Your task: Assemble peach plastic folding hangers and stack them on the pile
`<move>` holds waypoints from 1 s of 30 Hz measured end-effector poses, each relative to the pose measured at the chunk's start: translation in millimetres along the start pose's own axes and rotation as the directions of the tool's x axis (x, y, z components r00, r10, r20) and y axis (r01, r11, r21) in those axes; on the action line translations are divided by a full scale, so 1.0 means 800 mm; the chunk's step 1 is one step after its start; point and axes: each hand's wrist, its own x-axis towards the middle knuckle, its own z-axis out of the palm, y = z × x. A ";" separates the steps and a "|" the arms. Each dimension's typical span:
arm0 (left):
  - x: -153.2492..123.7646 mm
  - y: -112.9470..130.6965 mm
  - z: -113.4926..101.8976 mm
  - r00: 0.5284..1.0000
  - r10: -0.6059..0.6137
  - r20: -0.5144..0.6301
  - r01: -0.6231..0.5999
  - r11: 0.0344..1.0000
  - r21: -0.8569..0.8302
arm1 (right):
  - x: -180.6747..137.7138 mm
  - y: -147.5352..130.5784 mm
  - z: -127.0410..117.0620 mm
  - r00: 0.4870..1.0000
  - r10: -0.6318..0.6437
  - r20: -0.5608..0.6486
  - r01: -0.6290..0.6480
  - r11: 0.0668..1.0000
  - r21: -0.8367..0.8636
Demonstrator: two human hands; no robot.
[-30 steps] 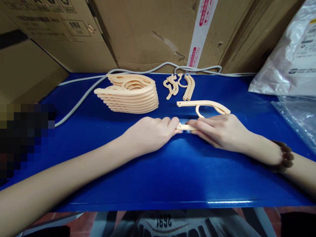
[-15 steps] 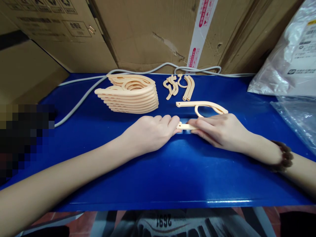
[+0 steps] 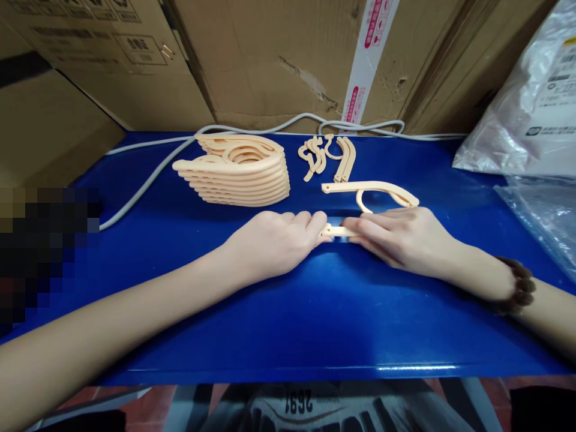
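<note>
Low over the blue table, a cream plastic folding-hanger piece (image 3: 338, 231) bridges the gap between my two hands. My left hand (image 3: 281, 243) has its fingers closed on the left end, where a small rounded joint with a hole shows. Its other end is pinched in my right hand (image 3: 400, 240), whose fingers hide most of it. Just behind my right hand lies a partly hidden hanger arm with a curved piece (image 3: 373, 189). Farther back are loose hanger hooks (image 3: 312, 157) and slim hanger arms (image 3: 345, 159). A neat stack of folded hangers (image 3: 243, 174) stands left of them.
A grey cable (image 3: 157, 174) runs along the back of the blue table (image 3: 288, 324). Cardboard boxes (image 3: 270, 54) wall off the rear and left. Clear plastic bags (image 3: 517, 114) lie at the right. The left edge holds a blurred-out patch.
Both hands keep their grip on the hanger piece, almost still. The hanger arm behind my right hand has shifted very slightly up and to the right.
</note>
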 end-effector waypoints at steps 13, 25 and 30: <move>0.002 0.006 -0.015 0.997 0.071 -0.036 -0.060 0.967 0.246 | 0.002 0.007 -0.004 0.985 0.053 0.165 -0.099 0.955 0.280; 0.000 0.001 -0.013 0.989 0.104 -0.102 -0.083 0.978 0.193 | 0.000 0.007 -0.004 0.988 0.051 0.146 -0.091 0.955 0.283; 0.001 -0.001 -0.009 0.987 0.107 -0.123 -0.087 0.984 0.157 | 0.001 0.008 -0.003 0.992 0.037 0.124 -0.067 0.967 0.245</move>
